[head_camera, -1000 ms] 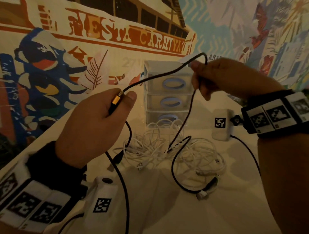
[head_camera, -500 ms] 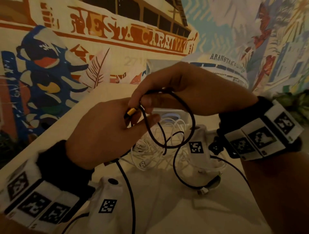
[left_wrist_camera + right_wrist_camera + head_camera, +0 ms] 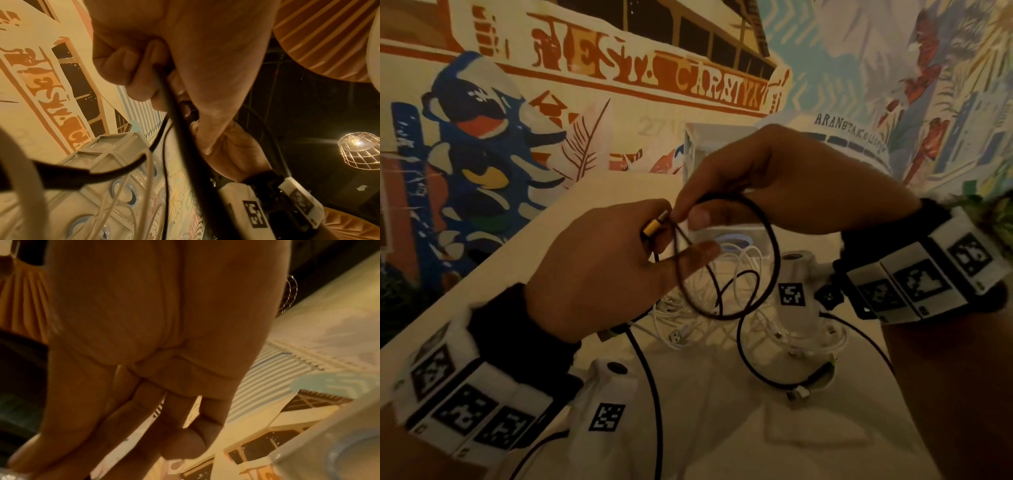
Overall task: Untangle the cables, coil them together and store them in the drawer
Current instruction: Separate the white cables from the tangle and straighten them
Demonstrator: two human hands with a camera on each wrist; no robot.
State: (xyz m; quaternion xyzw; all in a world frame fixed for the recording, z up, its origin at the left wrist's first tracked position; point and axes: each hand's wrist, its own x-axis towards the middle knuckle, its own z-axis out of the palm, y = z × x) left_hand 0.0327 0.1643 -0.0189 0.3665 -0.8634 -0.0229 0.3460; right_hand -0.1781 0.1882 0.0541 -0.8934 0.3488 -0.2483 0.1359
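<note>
1. The left hand [image 3: 599, 270] is curled round the gold-tipped plug [image 3: 653, 225] of a black cable [image 3: 774, 246], thumb and fingers clamped on it above the table [image 3: 722, 411].
2. The right hand [image 3: 784, 178] sits at about two o'clock from the left, its fingertips meeting the left hand's at the plug and pinching the same black cable.
3. That cable hangs from the two hands as a round loop, then trails down toward six o'clock to lie on the table top, ending in a plug [image 3: 799, 394].
4. Under the loop lies a loose pile of white cables [image 3: 709, 301], still tangled, resting on the table.
5. Behind the hands, at twelve o'clock, stands a small translucent drawer unit [image 3: 709, 144] with pale blue ring handles; the left wrist view shows its drawers [image 3: 115, 155] closed.
6. Square black-and-white coded tags sit on both wrist bands [image 3: 914, 281].
7. The painted wall [image 3: 619, 68] carries orange lettering, too stylised for me to read surely; at one o'clock a line reads roughly "ARANETA COLISEUM", its end blurred. Faint digits "27" show beside the unit.
8. A wire-caged lamp [image 3: 359, 149] glows in the left wrist view.
</note>
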